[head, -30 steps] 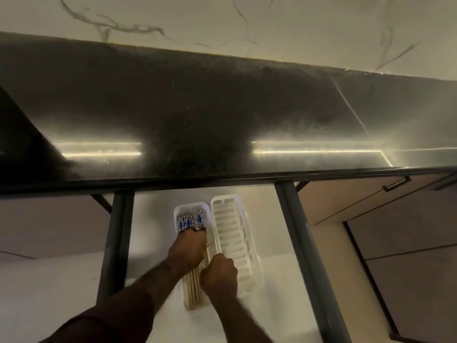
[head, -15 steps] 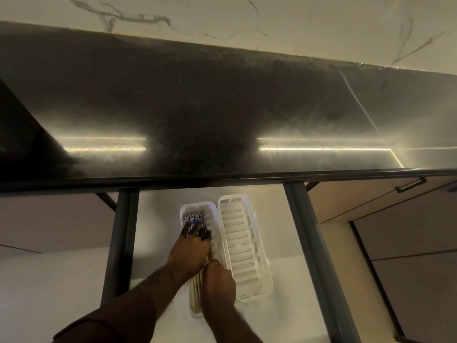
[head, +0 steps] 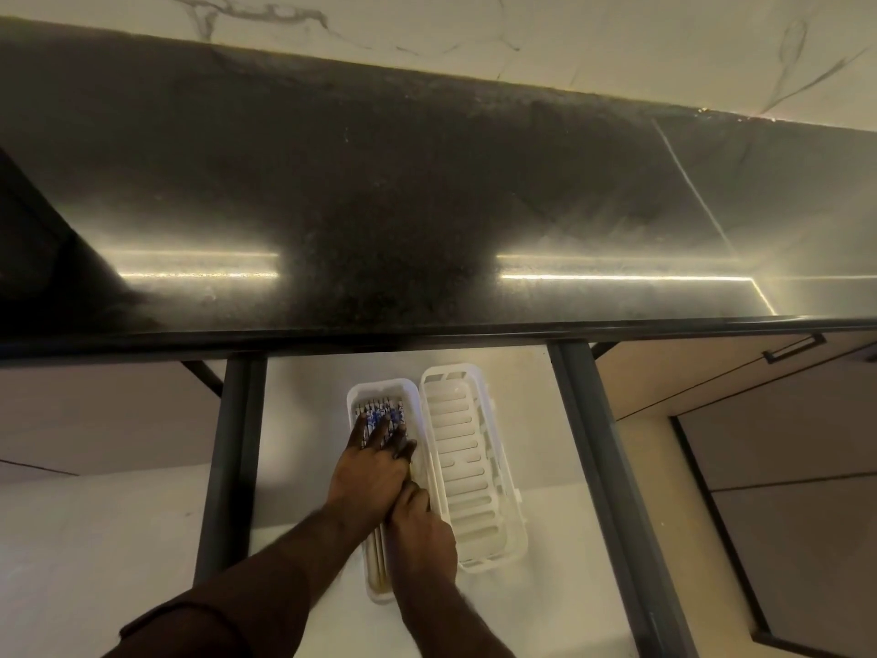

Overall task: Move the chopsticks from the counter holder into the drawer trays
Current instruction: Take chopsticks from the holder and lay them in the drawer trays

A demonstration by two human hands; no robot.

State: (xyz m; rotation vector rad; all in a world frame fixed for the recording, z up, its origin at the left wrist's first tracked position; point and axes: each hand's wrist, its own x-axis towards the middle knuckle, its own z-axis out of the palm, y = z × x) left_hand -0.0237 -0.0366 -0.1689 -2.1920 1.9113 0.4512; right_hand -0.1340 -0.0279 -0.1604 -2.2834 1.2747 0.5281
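Observation:
A narrow white tray [head: 353, 396] lies in the open drawer and holds several wooden chopsticks [head: 379, 405] with blue-and-white patterned tops. My left hand [head: 372, 477] lies flat on them, its spread fingers pressing the patterned ends. My right hand [head: 422, 539] rests on the lower part of the same chopsticks, with its fingers tucked against the edge of my left hand. Bare wooden tips show at the tray's near end. A second, slotted white tray [head: 467, 467] sits right beside it, and nothing lies in it.
The dark stone counter [head: 379, 182] overhangs the back of the drawer. Grey drawer sides run along the left [head: 228, 467] and the right [head: 612, 491]. Beige cabinet fronts with a dark handle [head: 795, 348] stand to the right. No chopstick holder is in view.
My left hand slid up the tray and spread its fingers over the patterned ends. My right hand shifted slightly up along the chopsticks. The view tilted a little.

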